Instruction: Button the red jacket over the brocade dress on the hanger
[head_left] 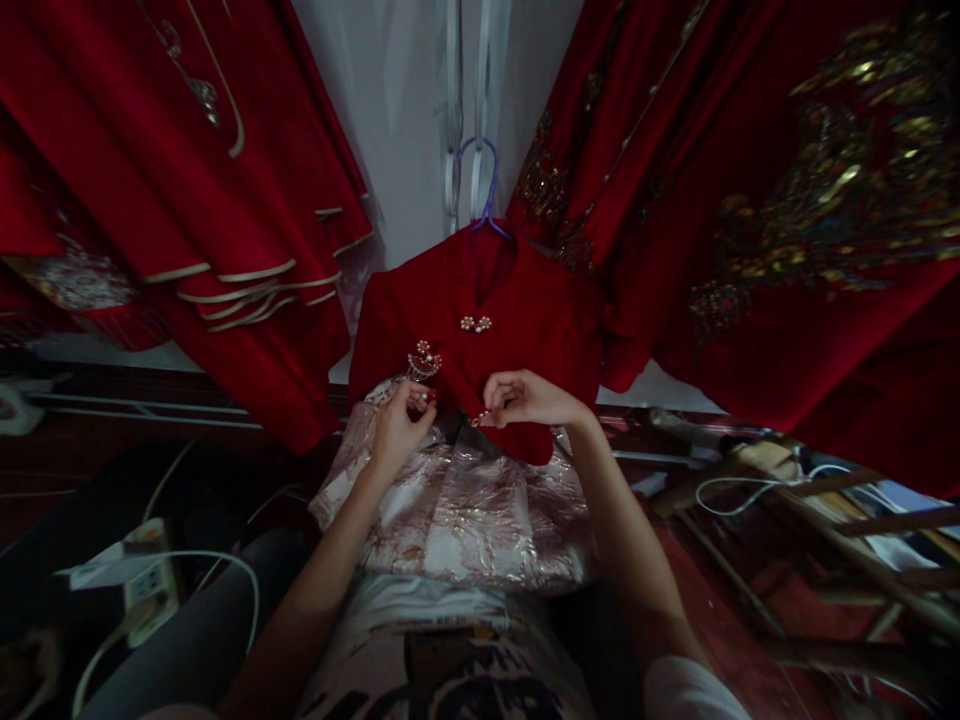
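A small red jacket (480, 320) is seen hung on a blue-purple hanger (489, 190) in front of a pale wall, between larger red garments. The jacket is of deep red, velvety cloth with short sleeves spread to either side and a small stand-up collar. A pearl clasp (475, 323) is fixed at the chest just below the collar, and a second, fan-shaped ornament with pearls (424, 362) is set lower toward the left sleeve. Below the jacket a pale pink and white brocade skirt (457, 510) with a shiny pattern is spread out, down toward the person's lap.

The left hand (401, 420) is closed on the jacket's lower front edge just beneath the fan-shaped ornament, the fingers curled tight around the cloth. The right hand (521, 398) is pinched shut at the front opening, near the lower hem, where a small pearly fastening (480, 418) is held between the fingertips. The two hands are close together but apart.

At the lower left, a white power strip (146, 580) with cables is seen on the floor.
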